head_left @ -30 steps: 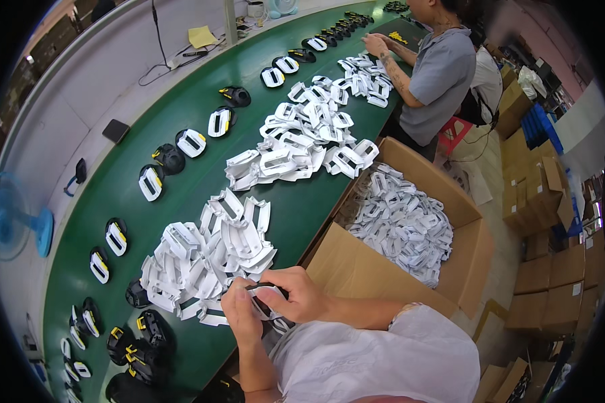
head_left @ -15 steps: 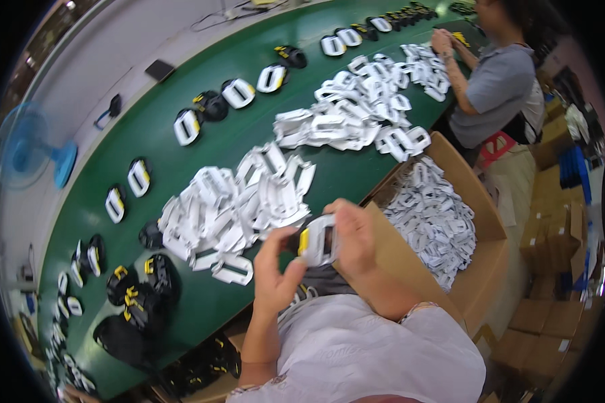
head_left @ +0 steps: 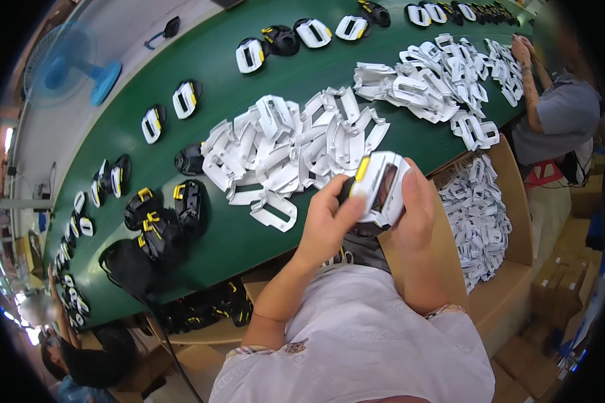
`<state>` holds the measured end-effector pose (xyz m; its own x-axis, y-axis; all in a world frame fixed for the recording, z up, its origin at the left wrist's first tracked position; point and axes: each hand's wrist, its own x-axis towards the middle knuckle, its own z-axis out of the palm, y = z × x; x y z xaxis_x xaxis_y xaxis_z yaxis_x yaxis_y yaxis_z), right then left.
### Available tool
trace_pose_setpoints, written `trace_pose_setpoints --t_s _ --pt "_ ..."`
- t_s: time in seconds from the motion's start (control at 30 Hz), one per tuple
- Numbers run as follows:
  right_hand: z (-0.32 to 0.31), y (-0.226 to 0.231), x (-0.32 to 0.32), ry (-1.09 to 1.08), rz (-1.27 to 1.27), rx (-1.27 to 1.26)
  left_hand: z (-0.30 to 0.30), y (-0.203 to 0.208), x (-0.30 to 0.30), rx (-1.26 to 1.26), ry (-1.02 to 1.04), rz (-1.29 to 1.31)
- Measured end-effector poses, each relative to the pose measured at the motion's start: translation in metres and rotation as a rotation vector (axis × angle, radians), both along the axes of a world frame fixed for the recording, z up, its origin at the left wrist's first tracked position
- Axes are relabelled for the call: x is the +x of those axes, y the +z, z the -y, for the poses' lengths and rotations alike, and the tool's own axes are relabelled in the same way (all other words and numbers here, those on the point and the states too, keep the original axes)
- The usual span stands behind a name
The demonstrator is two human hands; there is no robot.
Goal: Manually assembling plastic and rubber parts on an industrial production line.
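Hands pinch opposite sides of a white-framed black shell near the white-frame pile, seemingly a fitting step likely needing even pressure next.

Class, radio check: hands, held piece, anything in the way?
Left hand, right hand both gripping. White-and-black piece between them, yellow tab showing. Nothing visibly blocking.

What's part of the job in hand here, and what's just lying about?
Job, likely:
held piece, in left hand and right hand
loose white frames
black-and-yellow pieces

Apparently just about:
blue fan
stacked cartons, contents hidden
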<state>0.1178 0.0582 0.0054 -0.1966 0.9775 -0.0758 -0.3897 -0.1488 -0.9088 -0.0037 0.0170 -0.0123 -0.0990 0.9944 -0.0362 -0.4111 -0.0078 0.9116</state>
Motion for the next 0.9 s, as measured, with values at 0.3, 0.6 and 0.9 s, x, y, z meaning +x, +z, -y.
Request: trace_pose_setpoints --t_s 0.3,0.6,0.9 --pt "-0.001 0.001 0.020 0.323 0.158 -0.005 0.000 0.000 -0.007 -0.136 -0.019 0.272" --pt "-0.001 0.012 0.031 0.289 0.454 0.560 -0.004 -0.014 -0.035 0.310 -0.010 -0.292" --pt "0.006 0.023 0.025 0.095 0.937 1.225 0.012 0.005 -0.033 0.015 -0.197 0.197"
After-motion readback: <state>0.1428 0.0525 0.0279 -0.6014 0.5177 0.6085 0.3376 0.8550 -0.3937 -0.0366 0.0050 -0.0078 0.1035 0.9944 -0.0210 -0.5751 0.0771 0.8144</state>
